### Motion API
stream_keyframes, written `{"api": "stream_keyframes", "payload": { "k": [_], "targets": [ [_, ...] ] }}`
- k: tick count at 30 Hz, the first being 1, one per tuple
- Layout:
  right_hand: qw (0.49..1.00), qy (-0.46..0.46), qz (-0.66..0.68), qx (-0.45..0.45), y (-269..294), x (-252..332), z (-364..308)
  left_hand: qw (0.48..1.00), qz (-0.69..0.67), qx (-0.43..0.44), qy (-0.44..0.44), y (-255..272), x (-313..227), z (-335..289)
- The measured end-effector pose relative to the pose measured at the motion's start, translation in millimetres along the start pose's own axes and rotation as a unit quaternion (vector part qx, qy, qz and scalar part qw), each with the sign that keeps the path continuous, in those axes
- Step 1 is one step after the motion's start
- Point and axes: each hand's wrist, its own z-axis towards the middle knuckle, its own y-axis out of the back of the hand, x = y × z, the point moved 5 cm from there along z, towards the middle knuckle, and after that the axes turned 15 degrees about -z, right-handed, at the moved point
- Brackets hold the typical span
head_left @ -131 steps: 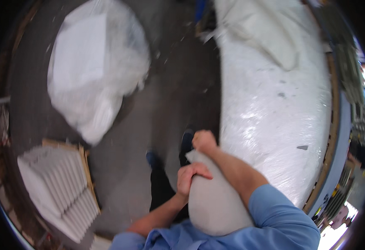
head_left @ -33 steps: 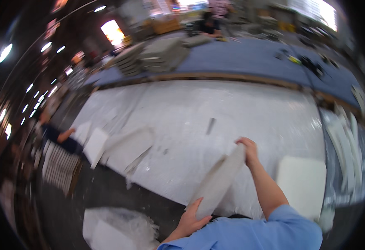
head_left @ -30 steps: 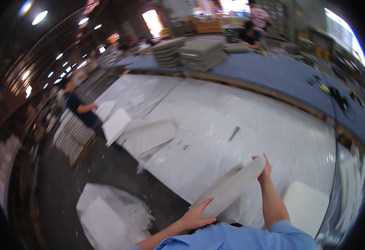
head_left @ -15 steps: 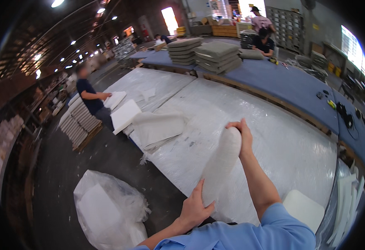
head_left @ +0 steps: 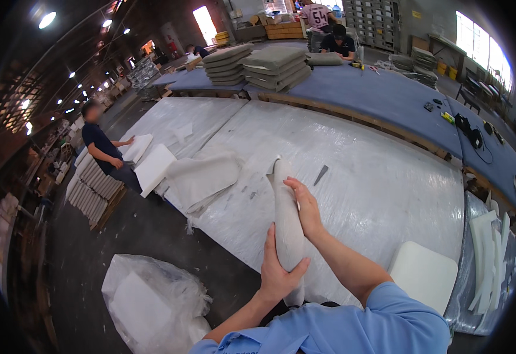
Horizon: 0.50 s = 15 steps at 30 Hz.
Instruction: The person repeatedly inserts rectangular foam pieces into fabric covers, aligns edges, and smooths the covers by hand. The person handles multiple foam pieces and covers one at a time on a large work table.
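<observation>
A pale cushion in a fabric cover stands edge-on between my hands, above the plastic-covered table. My left hand clasps its near lower part, with the thumb across the edge. Against its right side, my right hand presses with bent fingers. A loose flap of cover sticks out at the cushion's far end. Beyond my right hand, a dark grey tapered piece lies on the plastic. Left of the cushion are limp pale fabric covers, piled flat.
A bare white foam pad lies at the near right, beside white foam strips. On the floor at left sits a plastic bag with white foam. A co-worker stands at the table's left; stacked grey cushions rest on the blue table.
The cushion has turned to a narrower, more upright edge. My right hand has slid from its far end down to its side. The grey tapered piece now shows.
</observation>
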Motion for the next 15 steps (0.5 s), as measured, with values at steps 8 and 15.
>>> {"api": "stream_keyframes", "payload": {
  "k": [8,15],
  "targets": [
    [0.994,-0.072,0.027,0.079,-1,-8,-39,0.995,-0.024,0.033,-0.095,-10,-5,-14],
    [0.993,-0.063,0.047,0.092,11,-13,-60,0.974,-0.031,0.135,-0.181,-3,-3,-15]
  ]
}}
